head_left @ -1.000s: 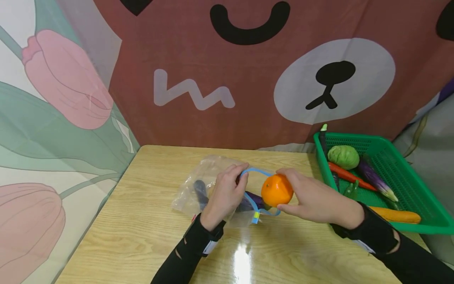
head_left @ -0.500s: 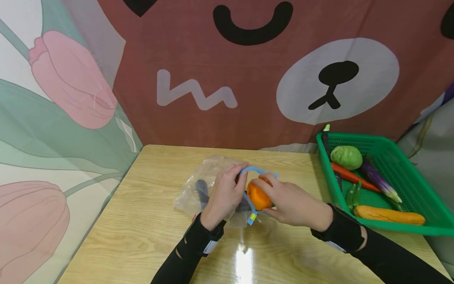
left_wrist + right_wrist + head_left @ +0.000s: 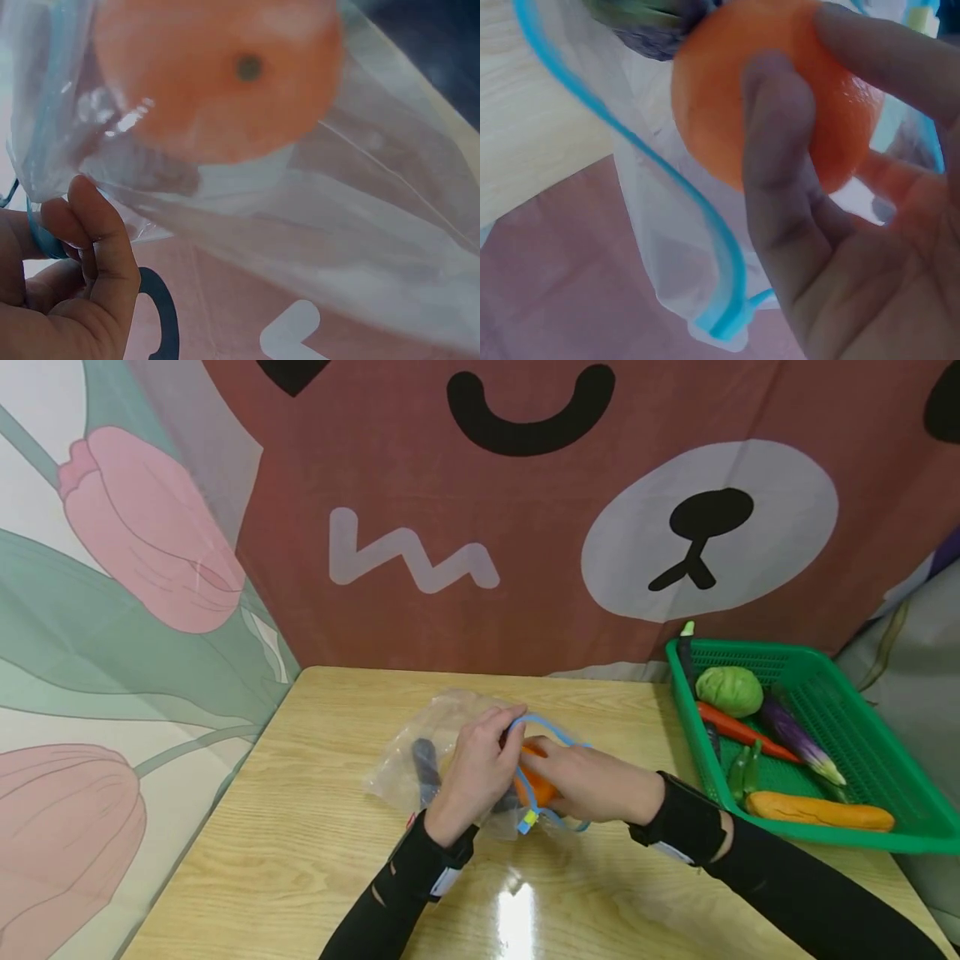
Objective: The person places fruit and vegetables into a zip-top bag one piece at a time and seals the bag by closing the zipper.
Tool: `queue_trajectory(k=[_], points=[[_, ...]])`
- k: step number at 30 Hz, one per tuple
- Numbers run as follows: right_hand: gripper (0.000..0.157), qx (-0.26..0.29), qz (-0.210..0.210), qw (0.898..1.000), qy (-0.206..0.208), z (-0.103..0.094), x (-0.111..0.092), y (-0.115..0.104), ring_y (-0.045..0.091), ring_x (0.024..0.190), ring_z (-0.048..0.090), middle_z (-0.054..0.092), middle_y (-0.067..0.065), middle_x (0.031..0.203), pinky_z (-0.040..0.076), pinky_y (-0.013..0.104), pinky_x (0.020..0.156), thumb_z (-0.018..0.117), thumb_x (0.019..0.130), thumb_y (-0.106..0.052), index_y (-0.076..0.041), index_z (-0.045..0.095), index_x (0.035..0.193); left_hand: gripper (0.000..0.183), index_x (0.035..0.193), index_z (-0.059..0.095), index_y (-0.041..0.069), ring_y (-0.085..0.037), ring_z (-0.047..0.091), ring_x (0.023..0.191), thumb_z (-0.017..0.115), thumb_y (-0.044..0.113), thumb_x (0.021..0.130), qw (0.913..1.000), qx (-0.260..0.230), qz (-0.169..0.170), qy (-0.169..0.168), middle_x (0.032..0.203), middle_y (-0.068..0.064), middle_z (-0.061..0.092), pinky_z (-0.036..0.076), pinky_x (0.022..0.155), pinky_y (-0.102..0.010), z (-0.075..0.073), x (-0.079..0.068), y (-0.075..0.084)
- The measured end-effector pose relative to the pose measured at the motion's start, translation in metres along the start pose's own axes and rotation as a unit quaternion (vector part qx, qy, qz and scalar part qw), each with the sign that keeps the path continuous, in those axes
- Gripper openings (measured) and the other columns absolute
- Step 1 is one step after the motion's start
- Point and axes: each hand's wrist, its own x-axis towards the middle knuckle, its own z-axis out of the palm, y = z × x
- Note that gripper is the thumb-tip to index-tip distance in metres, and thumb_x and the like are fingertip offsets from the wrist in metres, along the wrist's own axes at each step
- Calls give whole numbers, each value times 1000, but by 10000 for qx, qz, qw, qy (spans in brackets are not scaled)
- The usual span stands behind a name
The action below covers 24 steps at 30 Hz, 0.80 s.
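A clear plastic zip bag (image 3: 393,768) with a blue zip edge lies on the table. My left hand (image 3: 476,772) pinches the rim of its mouth. At that mouth my right hand (image 3: 596,781) grips an orange (image 3: 534,787), its fingers curled round the fruit. Through the film in the left wrist view, the orange (image 3: 217,82) shows behind the plastic. A long dark vegetable (image 3: 425,768) is inside the bag. Beside the orange in the right wrist view is a purple vegetable with a green cap (image 3: 641,22), probably an eggplant; the hands partly hide the bag's contents.
A green basket (image 3: 911,777) stands at the table's right, holding a green cabbage (image 3: 729,691), a red carrot-like vegetable (image 3: 738,727), a purple eggplant (image 3: 798,739), green peppers (image 3: 742,772) and a long yellow vegetable (image 3: 821,811). A printed cloth (image 3: 412,627) hangs behind the table (image 3: 300,827).
My right hand has carried the orange leftward, from beside the bag's mouth into it. The blue zip tab has shifted slightly left. My left hand keeps its hold on the rim.
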Motion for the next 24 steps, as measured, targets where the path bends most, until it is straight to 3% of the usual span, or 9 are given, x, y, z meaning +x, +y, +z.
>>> queue_trajectory(k=[4, 7, 11, 14, 18, 20, 24], points=[[50, 142, 6, 9997, -212, 1, 8, 3, 12, 66, 53, 51, 12, 116, 44, 22, 58, 71, 84, -7, -7, 45, 127, 28, 119, 63, -3, -10, 48, 60, 52, 9, 97, 10000, -21, 47, 6, 93, -8, 64, 42, 52, -21, 0, 0, 0], [53, 222, 129, 9994, -230, 3, 13, 3, 8, 51, 41, 49, 11, 111, 36, 19, 51, 67, 86, -4, -4, 41, 133, 28, 120, 63, -2, -10, 48, 60, 51, 9, 97, 10000, -32, 85, 39, 94, -9, 64, 41, 52, -21, 0, 0, 0], [54, 247, 249, 9993, -113, 6, 15, 1, 5, 45, 35, 48, 9, 106, 31, 18, 47, 60, 89, 1, -1, 36, 138, 28, 121, 63, -2, -9, 47, 60, 51, 10, 98, 9999, -28, 109, 73, 94, -9, 64, 40, 52, -20, -1, 1, 1], [52, 227, 276, 9994, 2, 8, 15, 0, 4, 44, 33, 49, 11, 111, 30, 18, 47, 54, 91, 3, -1, 34, 139, 29, 121, 62, -2, -9, 46, 60, 50, 11, 98, 9999, -33, 106, 59, 94, -8, 64, 40, 53, -21, -2, 1, 1], [51, 129, 201, 9995, 190, 7, 12, -2, 6, 47, 35, 46, 16, 124, 30, 18, 48, 54, 92, 3, -2, 34, 139, 29, 122, 62, -1, -10, 46, 60, 50, 10, 98, 9999, -64, 67, 72, 95, -9, 64, 40, 53, -23, -4, 1, 1], [52, 51, 123, 9995, 296, 5, 8, -3, 9, 55, 46, 47, 17, 129, 36, 19, 53, 56, 92, 1, -1, 36, 140, 29, 121, 62, -1, -10, 46, 60, 50, 10, 98, 9999, -82, 50, 98, 93, -8, 63, 39, 53, -23, -5, 1, 1], [40, 22, 178, 9987, 480, 3, -3, -2, 14, 77, 60, 58, 14, 117, 46, 21, 63, 63, 89, -2, 2, 54, 128, 28, 120, 63, -3, -9, 44, 57, 50, 7, 98, 9998, -109, 51, 154, 82, -3, 57, 38, 51, -22, -6, 3, 0]])
